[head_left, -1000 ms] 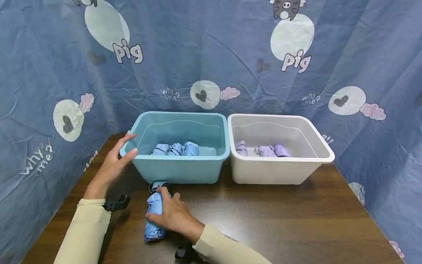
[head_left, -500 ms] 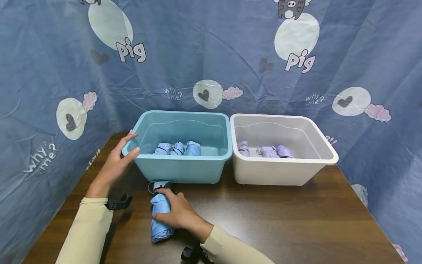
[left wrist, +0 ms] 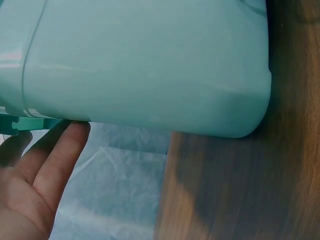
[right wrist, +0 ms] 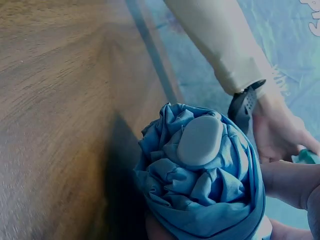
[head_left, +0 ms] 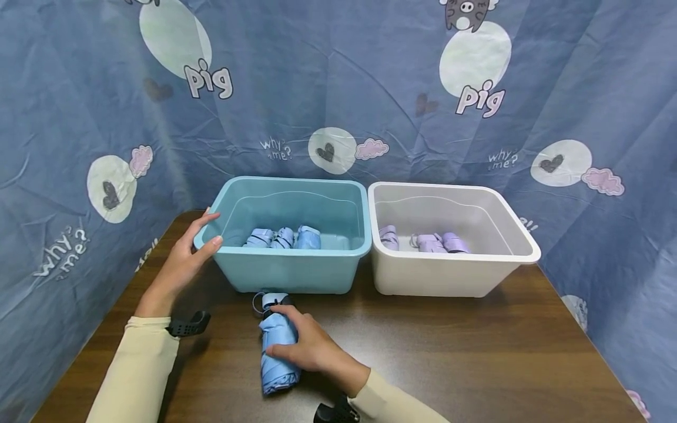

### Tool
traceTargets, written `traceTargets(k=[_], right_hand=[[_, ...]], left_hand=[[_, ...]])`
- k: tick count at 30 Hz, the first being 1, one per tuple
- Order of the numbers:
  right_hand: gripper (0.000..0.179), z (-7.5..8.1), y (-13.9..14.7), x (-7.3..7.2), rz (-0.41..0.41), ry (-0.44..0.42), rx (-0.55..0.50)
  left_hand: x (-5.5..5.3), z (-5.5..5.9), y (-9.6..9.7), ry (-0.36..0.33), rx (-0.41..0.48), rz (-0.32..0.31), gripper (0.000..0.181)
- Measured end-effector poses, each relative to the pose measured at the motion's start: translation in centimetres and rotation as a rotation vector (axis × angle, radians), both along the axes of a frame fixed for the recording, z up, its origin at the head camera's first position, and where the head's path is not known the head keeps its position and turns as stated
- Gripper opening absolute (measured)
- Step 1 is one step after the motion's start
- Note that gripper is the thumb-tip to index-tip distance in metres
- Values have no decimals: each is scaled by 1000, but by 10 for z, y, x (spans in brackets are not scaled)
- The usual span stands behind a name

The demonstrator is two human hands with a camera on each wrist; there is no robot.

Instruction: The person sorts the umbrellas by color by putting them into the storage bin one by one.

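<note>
My right hand (head_left: 309,346) grips a folded light-blue umbrella (head_left: 279,341), its fingers across the top and thumb along the near side. The handle end, with a wrist loop, points toward the blue bin. In the right wrist view, the gathered cloth end of the umbrella (right wrist: 200,180) shows a pale oval tip. My left hand (head_left: 182,258) holds the left end of the blue bin (head_left: 285,273), thumb and index at the rim. From the left wrist, fingertips (left wrist: 77,131) touch the bin's outer wall under the rim. Several folded blue umbrellas (head_left: 284,238) lie inside.
Right beside the blue bin stands a white bin (head_left: 428,276) with several folded purple umbrellas (head_left: 431,242) in it. Both stand toward the back of the brown wooden table (head_left: 476,358). A blue printed cloth (head_left: 412,153) hangs behind them.
The umbrella has shifted to the right along the table front with my right hand around it. My left hand stays at the blue bin's rim.
</note>
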State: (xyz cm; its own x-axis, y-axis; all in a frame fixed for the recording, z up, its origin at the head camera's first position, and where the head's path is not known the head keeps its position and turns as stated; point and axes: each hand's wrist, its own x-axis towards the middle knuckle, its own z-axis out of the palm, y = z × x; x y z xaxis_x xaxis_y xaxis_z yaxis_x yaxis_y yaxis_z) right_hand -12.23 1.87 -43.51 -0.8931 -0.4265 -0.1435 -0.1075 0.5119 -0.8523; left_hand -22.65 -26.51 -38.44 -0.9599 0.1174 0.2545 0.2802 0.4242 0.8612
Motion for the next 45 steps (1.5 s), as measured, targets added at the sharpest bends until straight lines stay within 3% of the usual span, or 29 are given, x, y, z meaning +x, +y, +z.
traceTargets(k=[7,15,23,27,32,39,45], right_hand=[[66,11,11,2,4,14,-37],[66,35,22,9,80,66,-88],[65,68,34,21,152,26,-271],[65,82,39,23,194,33,-313],[66,99,42,20,224,39,-340],[65,119,49,9,218,85,-318],[63,131,55,-4,212,20,-322]], left_hand=[[-1,0,1,2,7,-16,60],[1,3,4,16,6,-10,59],[-1,0,4,31,9,-8,61],[1,-1,3,26,0,-2,61],[2,2,1,23,-28,25,60],[0,4,3,14,-23,14,59],[3,1,2,13,-11,9,59]])
